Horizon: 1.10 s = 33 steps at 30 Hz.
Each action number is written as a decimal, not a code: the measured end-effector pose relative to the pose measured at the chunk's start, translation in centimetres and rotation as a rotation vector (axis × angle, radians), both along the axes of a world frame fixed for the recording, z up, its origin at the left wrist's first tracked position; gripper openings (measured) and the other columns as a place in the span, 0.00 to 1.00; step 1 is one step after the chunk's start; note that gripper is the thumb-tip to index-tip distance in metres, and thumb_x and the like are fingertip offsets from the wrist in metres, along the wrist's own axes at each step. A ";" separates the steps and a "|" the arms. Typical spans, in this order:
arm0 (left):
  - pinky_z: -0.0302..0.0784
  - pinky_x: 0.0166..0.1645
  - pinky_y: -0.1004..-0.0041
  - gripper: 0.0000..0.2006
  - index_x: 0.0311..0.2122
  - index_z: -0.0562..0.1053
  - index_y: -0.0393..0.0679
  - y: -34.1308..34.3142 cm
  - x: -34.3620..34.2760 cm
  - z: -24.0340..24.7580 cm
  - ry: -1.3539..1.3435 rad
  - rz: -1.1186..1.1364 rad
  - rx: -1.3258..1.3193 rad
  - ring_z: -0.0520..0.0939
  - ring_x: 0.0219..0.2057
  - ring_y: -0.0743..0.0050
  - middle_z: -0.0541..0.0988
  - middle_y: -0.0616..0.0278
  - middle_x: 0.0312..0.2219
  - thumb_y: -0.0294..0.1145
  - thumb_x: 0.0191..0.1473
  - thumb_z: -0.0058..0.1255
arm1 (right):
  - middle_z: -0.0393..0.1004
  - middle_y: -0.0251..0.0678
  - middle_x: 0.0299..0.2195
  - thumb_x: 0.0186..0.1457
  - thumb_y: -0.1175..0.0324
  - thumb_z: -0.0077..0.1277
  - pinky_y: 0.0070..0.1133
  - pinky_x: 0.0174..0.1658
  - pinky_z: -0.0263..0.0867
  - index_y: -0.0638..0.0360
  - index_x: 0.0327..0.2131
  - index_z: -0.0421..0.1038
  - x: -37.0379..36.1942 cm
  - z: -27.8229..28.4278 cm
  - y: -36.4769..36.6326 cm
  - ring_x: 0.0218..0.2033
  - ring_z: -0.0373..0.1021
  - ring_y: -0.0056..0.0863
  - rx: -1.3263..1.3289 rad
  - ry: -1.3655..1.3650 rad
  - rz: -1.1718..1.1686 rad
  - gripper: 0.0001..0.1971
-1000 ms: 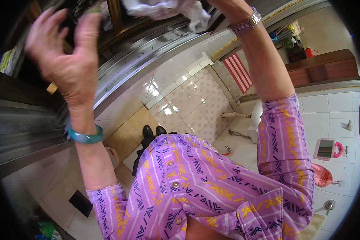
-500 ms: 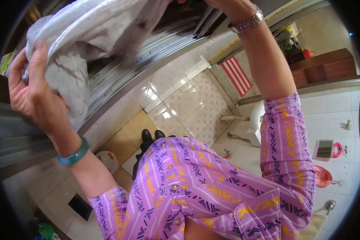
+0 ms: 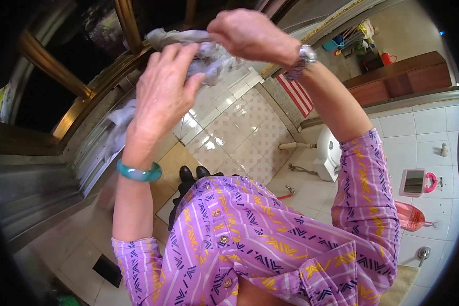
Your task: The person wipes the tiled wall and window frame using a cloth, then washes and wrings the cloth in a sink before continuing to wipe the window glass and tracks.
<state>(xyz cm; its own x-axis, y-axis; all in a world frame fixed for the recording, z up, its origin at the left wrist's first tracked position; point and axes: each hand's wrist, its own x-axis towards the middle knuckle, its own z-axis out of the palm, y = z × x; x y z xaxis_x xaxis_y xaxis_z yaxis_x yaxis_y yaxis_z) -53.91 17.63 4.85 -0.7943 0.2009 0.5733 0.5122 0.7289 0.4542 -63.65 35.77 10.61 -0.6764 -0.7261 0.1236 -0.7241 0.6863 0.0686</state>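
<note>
My right fingers (image 3: 222, 30) were curled tight on the pale, bunched cloth (image 3: 219, 59) near the brown window frame (image 3: 70, 121), and my left fingers (image 3: 172, 55) were loose and a bit wide in front of it, so a firm right pinch seemed best to stop slips.

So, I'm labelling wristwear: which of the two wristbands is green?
The smooth, rounded blue-green bangle below the left hand; the other, by the right hand, is a silver linked-metal wristband.
</note>
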 end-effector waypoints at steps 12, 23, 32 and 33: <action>0.70 0.36 0.53 0.15 0.39 0.67 0.45 -0.5 1.7 -0.8 -0.172 0.114 -0.116 0.75 0.37 0.53 0.78 0.60 0.31 0.41 0.50 0.54 | 0.72 0.48 0.23 0.56 0.43 0.42 0.34 0.27 0.68 0.63 0.23 0.74 1.2 -5.1 -1.3 0.25 0.71 0.46 -0.105 0.082 -0.125 0.29; 0.69 0.42 0.62 0.12 0.44 0.71 0.39 -10.0 10.7 -0.3 -0.327 0.507 0.027 0.72 0.37 0.53 0.76 0.53 0.36 0.29 0.56 0.45 | 0.71 0.40 0.23 0.54 0.50 0.45 0.34 0.29 0.66 0.60 0.19 0.72 9.1 -7.3 -13.0 0.28 0.69 0.41 -0.545 -0.219 0.323 0.23; 0.69 0.41 0.61 0.11 0.39 0.73 0.36 -2.3 2.4 -1.6 -0.120 0.191 -0.193 0.73 0.37 0.49 0.76 0.51 0.35 0.30 0.51 0.51 | 0.72 0.44 0.22 0.52 0.64 0.45 0.31 0.26 0.65 0.57 0.25 0.74 -0.2 -4.6 -2.8 0.23 0.70 0.42 -0.166 -0.237 -0.037 0.10; 0.69 0.40 0.62 0.10 0.38 0.73 0.36 -2.2 2.1 -1.5 -0.106 0.181 -0.182 0.73 0.35 0.49 0.76 0.50 0.33 0.29 0.51 0.52 | 0.69 0.50 0.19 0.48 0.68 0.46 0.33 0.27 0.64 0.62 0.23 0.73 -0.1 -3.7 -2.6 0.23 0.69 0.45 -0.205 -0.355 -0.029 0.09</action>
<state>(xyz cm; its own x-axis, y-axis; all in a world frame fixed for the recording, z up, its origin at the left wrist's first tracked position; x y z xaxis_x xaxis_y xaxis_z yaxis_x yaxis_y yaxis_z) -51.81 15.48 3.35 -0.8803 0.1423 0.4526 0.3226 0.8790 0.3512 -63.73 33.18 6.88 -0.7232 -0.6904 0.0192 -0.6580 0.6804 -0.3226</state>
